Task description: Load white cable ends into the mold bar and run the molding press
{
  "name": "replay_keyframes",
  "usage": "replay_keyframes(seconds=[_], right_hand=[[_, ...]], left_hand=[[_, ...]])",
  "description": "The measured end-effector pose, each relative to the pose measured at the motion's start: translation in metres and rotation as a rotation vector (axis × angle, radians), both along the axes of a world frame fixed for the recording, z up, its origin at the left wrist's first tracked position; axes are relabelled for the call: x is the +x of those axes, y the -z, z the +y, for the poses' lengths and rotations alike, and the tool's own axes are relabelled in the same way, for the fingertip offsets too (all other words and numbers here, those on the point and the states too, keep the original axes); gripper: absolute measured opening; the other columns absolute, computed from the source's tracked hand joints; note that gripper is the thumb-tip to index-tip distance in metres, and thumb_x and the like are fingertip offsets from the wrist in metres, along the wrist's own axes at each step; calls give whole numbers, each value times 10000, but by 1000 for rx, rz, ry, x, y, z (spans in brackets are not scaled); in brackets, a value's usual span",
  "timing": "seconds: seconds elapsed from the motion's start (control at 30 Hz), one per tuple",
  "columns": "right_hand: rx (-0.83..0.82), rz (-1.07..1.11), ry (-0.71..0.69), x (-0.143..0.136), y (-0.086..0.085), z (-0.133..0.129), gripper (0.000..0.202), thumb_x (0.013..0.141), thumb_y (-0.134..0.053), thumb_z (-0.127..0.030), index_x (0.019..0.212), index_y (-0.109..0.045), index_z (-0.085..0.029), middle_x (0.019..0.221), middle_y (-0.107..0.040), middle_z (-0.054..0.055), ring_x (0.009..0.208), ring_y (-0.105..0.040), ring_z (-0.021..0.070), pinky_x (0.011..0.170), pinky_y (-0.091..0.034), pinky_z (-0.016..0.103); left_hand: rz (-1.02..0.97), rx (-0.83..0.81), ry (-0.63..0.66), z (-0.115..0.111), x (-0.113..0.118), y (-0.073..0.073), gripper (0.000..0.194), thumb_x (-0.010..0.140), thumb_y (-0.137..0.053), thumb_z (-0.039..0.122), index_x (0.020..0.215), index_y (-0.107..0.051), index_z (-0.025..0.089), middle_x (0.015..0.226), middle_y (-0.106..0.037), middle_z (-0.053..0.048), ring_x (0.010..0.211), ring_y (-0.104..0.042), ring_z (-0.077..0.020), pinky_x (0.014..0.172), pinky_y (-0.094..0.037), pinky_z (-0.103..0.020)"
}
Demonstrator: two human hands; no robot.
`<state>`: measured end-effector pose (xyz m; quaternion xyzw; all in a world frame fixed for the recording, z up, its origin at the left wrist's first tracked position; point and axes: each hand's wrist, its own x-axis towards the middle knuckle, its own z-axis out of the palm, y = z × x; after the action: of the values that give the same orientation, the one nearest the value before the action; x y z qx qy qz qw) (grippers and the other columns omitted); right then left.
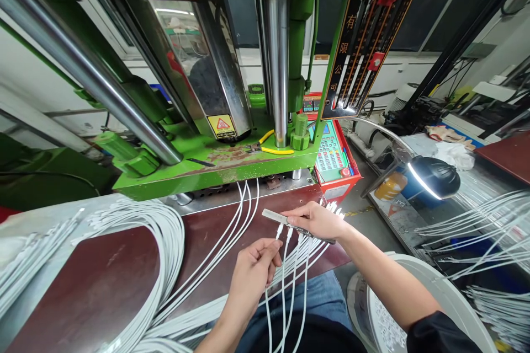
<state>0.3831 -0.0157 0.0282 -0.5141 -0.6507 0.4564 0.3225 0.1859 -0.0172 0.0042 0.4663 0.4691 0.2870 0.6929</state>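
My left hand (255, 265) is closed in a pinch on a white cable (268, 309), just below its white connector end (279, 230). In my right hand (315, 220), closed with the thumb on top, is a narrow flat bar (273, 216), pale at its left end and darker under the fingers. Several white connector ends stand along the bar's near edge, their cables hanging down toward my lap. Whether every connector is fixed in the bar is not clear. More white cables (232, 240) run across the dark red board (199, 231) beneath my hands.
A green press (215, 171) with steel columns stands directly ahead. Yellow-handled pliers (275, 150) lie on it. To the left is a coiled cable bundle (176, 231). A red control box (337, 174), a lamp (434, 176) and a white tub (455, 292) are at right.
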Motion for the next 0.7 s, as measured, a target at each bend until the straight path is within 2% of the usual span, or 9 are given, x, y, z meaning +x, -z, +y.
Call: replay_keyframes(seconds=[0.1, 0.2, 0.23, 0.3, 0.37, 0.43, 0.57, 0.63, 0.7], right_hand=[[-6, -38, -36, 1, 1, 4, 388, 910, -471, -400, 1194, -637, -193, 1060, -695, 12, 845, -627, 167, 769, -475, 272], [-33, -110, -71, 2, 3, 14, 370, 897, -490, -347, 1190, -640, -178, 1060, -695, 24, 872, -630, 176, 781, -474, 276], [-36, -148, -84, 1, 4, 18, 364, 891, -493, -318, 1190, -639, -172, 1065, -693, 33, 882, -631, 180, 785, -474, 277], [-24, -258, -93, -3, 8, 26, 359, 865, -492, -241, 1182, -644, -167, 1083, -687, 50, 913, -633, 191, 811, -472, 284], [6, -402, -58, -10, 13, 32, 393, 812, -499, -165, 1177, -645, -171, 1110, -676, 62, 970, -625, 209, 867, -456, 299], [60, -538, -19, -20, 19, 35, 453, 762, -503, -122, 1192, -632, -187, 1147, -657, 67, 1039, -601, 228, 926, -428, 322], [212, -721, -46, -40, 27, 33, 485, 749, -468, -82, 1207, -604, -169, 1136, -638, 95, 1042, -587, 234, 909, -430, 325], [284, -798, -73, -48, 30, 30, 461, 764, -455, -69, 1191, -604, -159, 1071, -641, 104, 990, -592, 228, 876, -433, 324], [345, -859, -99, -53, 31, 27, 442, 783, -450, -67, 1191, -593, -158, 1028, -635, 105, 944, -585, 225, 860, -428, 333]], left_hand=[[-19, -23, 14, 1, 2, 0, 295, 738, -650, 422, 682, -607, 136, 529, -528, 35, 338, -331, -35, 361, -227, -190], [-10, -33, 50, 4, -1, 6, 309, 752, -627, 452, 721, -615, 145, 568, -566, 11, 389, -421, -76, 398, -326, -213], [23, 7, 47, 7, -3, 8, 311, 749, -628, 460, 749, -623, 149, 605, -592, -6, 433, -473, -102, 429, -369, -230], [148, 189, -24, 15, -12, 11, 321, 740, -638, 461, 857, -645, 163, 720, -648, -43, 581, -573, -161, 546, -448, -276], [309, 409, -150, 28, -25, 12, 340, 732, -651, 446, 949, -652, 184, 824, -677, -62, 726, -611, -202, 682, -465, -314], [385, 490, -257, 45, -39, 10, 322, 719, -666, 436, 934, -667, 197, 866, -687, -65, 800, -613, -218, 766, -446, -326], [187, 255, -386, 90, -50, 6, 296, 651, -741, 372, 866, -663, 183, 860, -691, -54, 835, -619, -202, 781, -452, -293], [99, 164, -405, 114, -41, 6, 264, 689, -719, 330, 879, -630, 169, 872, -690, -61, 823, -628, -178, 781, -466, -282], [9, 62, -360, 134, -26, 8, 203, 755, -662, 306, 865, -599, 147, 848, -692, -93, 775, -643, -172, 765, -489, -295]])
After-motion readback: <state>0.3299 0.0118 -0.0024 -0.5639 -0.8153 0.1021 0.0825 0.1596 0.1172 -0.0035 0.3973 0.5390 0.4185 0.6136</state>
